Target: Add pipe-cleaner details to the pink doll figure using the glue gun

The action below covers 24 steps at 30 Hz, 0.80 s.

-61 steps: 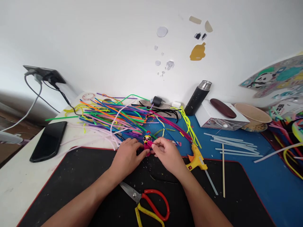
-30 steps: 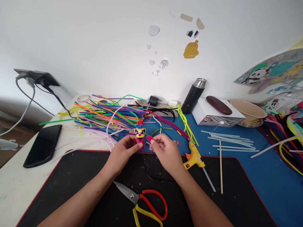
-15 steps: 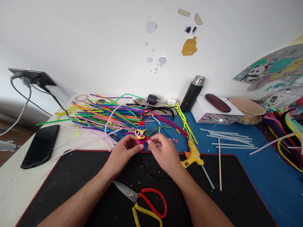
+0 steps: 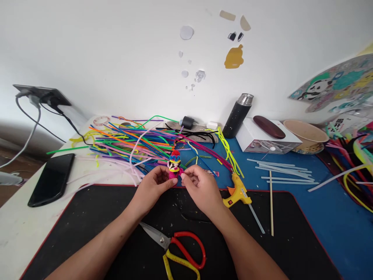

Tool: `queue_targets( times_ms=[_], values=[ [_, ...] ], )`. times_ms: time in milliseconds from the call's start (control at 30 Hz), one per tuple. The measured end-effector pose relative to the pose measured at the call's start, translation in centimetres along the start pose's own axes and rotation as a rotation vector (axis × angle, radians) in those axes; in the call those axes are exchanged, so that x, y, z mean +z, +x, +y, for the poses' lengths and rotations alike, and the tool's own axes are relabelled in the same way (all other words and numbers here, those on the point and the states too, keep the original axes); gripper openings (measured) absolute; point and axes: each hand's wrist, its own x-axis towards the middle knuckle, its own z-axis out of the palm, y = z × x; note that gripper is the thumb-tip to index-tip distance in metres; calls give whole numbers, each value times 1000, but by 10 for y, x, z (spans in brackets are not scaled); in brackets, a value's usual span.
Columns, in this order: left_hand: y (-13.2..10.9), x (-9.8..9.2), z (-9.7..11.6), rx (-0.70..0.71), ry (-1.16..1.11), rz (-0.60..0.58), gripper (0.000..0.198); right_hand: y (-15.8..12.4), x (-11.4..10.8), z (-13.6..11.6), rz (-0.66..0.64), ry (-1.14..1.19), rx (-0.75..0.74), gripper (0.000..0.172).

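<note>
A small pipe-cleaner doll (image 4: 174, 166) with a white and black face, a blue and red headpiece and a magenta body stands upright between my hands. My left hand (image 4: 159, 182) is closed on its lower body, thumb in front. On the other side, my right hand (image 4: 199, 182) pinches the doll's magenta arm at its side with thumb and forefinger. Just below them, scissors (image 4: 171, 245) with one red and one yellow handle lie on the black mat (image 4: 96, 225). To the right of my right hand, a yellow glue gun (image 4: 238, 192) rests with a glue stick in its back.
Many coloured pipe cleaners (image 4: 131, 142) spread behind the doll. Clear glue sticks (image 4: 287, 171) and a wooden stick (image 4: 271, 206) lie at right. A black thermos (image 4: 237, 118), a white box (image 4: 268, 136) and a bowl (image 4: 305, 134) stand along the wall. A phone (image 4: 52, 181) lies at left.
The doll is tilted a little differently in my fingers. Both hands keep their grip in nearly the same place, and the view has shifted slightly.
</note>
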Motion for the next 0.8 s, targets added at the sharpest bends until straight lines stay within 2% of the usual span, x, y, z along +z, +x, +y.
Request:
queue_targets(
  times_ms=[800],
  values=[
    [0,-1,0,1,-42,-28,36,-1,1,2,-14,15,4,13]
  ],
)
